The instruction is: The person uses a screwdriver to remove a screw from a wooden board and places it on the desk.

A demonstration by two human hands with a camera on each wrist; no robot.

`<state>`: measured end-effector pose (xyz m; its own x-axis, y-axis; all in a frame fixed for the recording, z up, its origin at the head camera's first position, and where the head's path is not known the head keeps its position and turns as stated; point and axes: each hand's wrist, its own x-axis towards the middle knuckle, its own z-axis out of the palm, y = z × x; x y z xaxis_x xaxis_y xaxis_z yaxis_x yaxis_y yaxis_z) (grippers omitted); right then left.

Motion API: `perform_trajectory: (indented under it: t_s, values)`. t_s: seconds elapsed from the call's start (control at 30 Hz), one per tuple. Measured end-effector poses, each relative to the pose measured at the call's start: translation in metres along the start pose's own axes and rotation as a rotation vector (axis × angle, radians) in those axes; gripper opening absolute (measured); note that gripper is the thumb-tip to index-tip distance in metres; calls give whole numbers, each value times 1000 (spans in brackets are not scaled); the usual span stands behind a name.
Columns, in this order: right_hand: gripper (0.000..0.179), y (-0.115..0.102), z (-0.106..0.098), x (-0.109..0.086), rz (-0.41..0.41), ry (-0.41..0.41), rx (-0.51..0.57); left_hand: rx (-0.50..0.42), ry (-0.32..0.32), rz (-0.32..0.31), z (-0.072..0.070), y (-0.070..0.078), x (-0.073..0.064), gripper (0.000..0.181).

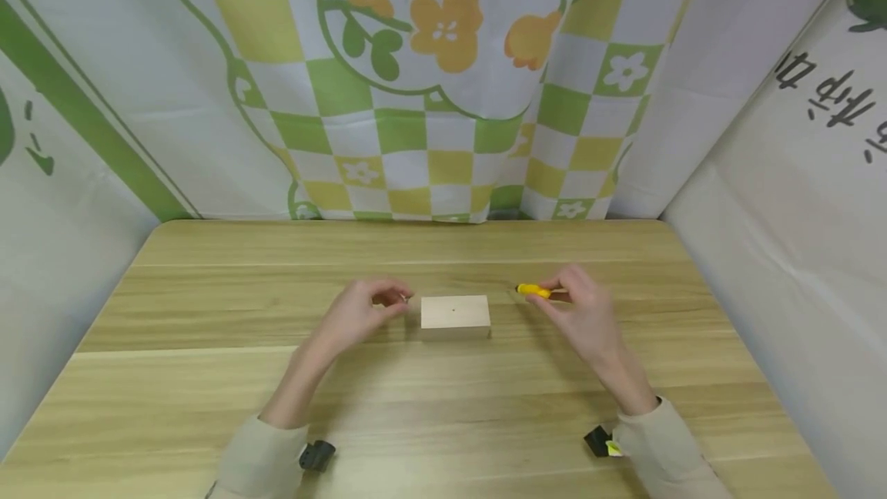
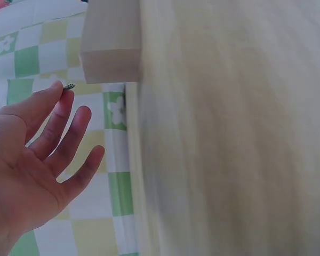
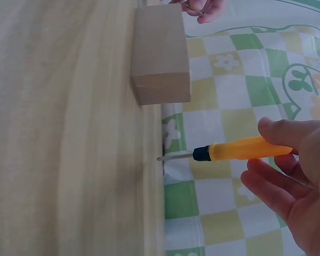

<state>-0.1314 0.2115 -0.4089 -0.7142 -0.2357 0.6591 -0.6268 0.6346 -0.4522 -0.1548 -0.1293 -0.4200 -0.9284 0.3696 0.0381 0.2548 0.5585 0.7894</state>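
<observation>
A pale wooden block with a small dark hole in its top lies on the table between the two hands. To its left, my left hand pinches a small screw between thumb and index finger, the other fingers loosely bent. Over on the right, my right hand holds a screwdriver by its yellow handle, its metal shaft pointing left toward the block. Both hands are raised above the table, apart from the block.
The wooden table reaches back to a checkered, flowered curtain. White printed cloth walls stand on both sides. A black wrist camera sticks out by the left sleeve and another by the right.
</observation>
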Motion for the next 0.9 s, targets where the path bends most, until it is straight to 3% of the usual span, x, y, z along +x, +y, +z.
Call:
perform_trajectory:
  t_s: [0.2, 0.47, 0.63, 0.9]
  values:
    - [28, 7, 3, -11, -10, -78, -48, -21, -41, -24, 0, -11, -2, 23]
    - [23, 8, 2, -21, -147, -184, -152, -33, -81, -32, 0, -21, 0, 26]
    - [26, 6, -1, -25, -95, -279, -219, -46, -100, -39, 0, -31, 1, 24]
    - [32, 3, -4, -28, 40, -503, -308, -29, -134, -57, 0, -41, 6, 19]
